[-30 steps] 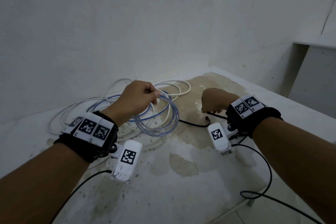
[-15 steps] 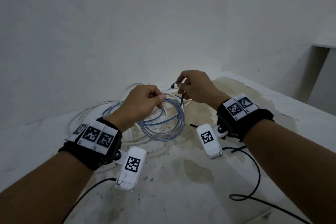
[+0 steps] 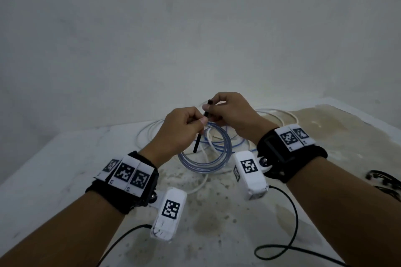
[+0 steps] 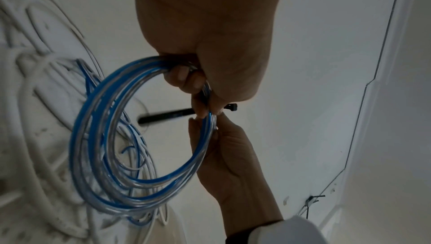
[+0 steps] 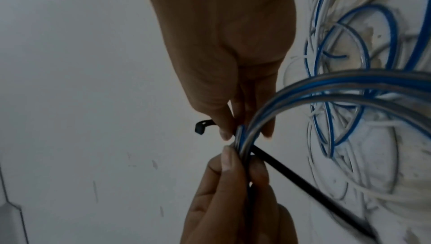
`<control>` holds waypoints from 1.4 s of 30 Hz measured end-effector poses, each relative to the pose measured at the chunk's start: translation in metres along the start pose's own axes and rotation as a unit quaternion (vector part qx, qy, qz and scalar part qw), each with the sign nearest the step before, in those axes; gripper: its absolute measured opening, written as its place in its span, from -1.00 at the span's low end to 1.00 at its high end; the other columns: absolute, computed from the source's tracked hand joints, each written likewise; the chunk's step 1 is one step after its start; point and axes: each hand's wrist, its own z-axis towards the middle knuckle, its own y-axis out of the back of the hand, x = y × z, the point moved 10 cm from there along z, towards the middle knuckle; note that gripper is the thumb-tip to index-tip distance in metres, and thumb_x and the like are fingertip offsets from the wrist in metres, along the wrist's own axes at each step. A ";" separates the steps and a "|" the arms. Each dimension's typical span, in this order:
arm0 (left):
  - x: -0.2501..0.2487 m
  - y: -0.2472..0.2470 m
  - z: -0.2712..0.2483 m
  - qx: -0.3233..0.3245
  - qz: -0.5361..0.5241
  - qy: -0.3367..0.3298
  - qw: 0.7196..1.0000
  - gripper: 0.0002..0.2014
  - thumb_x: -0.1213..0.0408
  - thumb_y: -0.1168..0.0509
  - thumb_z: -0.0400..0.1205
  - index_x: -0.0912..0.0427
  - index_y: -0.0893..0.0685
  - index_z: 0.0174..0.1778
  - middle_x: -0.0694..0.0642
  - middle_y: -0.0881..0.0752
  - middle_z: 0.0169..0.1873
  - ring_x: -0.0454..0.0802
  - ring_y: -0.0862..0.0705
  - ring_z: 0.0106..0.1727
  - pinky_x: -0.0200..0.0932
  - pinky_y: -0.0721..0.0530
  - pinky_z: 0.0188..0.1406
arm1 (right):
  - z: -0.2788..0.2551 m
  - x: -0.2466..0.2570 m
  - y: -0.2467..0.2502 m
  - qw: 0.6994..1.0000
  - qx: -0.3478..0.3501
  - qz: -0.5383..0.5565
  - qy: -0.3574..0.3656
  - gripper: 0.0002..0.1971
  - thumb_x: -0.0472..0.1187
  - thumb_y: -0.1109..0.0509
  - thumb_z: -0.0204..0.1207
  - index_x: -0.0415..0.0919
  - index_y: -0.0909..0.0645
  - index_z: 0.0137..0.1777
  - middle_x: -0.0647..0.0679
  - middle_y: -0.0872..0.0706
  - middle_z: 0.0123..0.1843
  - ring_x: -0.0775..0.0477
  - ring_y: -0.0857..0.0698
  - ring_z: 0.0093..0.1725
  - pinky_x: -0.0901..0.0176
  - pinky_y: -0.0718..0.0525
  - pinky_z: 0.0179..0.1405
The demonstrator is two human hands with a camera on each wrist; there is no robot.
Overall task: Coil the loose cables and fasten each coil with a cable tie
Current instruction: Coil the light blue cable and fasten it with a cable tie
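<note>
A coil of clear cable with a blue stripe [image 3: 204, 166] hangs from my left hand [image 3: 198, 122], which grips its top strands. My right hand [image 3: 211, 108] pinches a black cable tie [image 3: 197, 143] close to its head, right beside the left thumb. The tie's tail points down through the coil's opening. In the left wrist view the coil [image 4: 93, 137] hangs under the left hand [image 4: 200, 89], and the tie [image 4: 168, 116] crosses behind it. In the right wrist view the right hand [image 5: 245, 131] holds the tie [image 5: 303, 189] against the coil [image 5: 326, 85], above the left hand [image 5: 242, 163].
Loose white and blue cables [image 3: 275, 115] lie tangled on the stained white table [image 3: 217, 223] under the hands, close to the wall. Black wrist-camera leads [image 3: 282, 251] loop across the near right. A dark bundle [image 3: 382, 178] lies at the right edge.
My right hand lifted the black tie off the table and brought it up to the coil. Both hands have come together, and the tie now crosses the coil's strands.
</note>
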 end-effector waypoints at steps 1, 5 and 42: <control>0.004 0.005 -0.001 -0.003 -0.001 0.005 1.000 -0.79 0.29 -0.33 0.67 0.18 -0.70 -0.29 0.05 -0.78 -0.41 0.13 -0.75 -0.25 0.10 -0.69 -0.03 | 0.002 -0.004 -0.010 1.000 0.021 -0.002 -0.018 -0.82 -0.30 -0.55 0.50 -0.30 -0.59 -0.20 -0.25 -0.72 -0.33 -0.05 -0.71 -0.42 0.05 -0.77 -0.29; 0.022 0.027 -0.002 -0.028 -0.014 0.021 0.999 -0.82 0.32 -0.35 0.66 0.29 -0.71 -0.24 0.06 -0.78 -0.40 -0.24 -0.72 -0.31 -0.22 -0.60 -0.13 | 0.003 -0.020 -0.041 0.993 0.072 0.013 -0.089 -0.81 -0.27 -0.51 0.54 -0.30 -0.58 -0.21 -0.17 -0.67 -0.40 -0.04 -0.68 -0.46 0.11 -0.80 -0.36; 0.022 0.046 -0.004 -0.087 -0.004 0.105 0.991 -0.77 0.34 -0.34 0.61 0.17 -0.80 -0.35 0.08 -0.78 -0.43 -0.11 -0.72 -0.35 -0.18 -0.63 -0.23 | -0.019 -0.009 -0.061 0.986 0.132 0.071 -0.079 -0.95 -0.25 -0.29 0.71 -0.21 -0.48 0.04 -0.19 -0.80 -0.21 -0.10 -0.74 -0.24 -0.01 -0.79 -0.25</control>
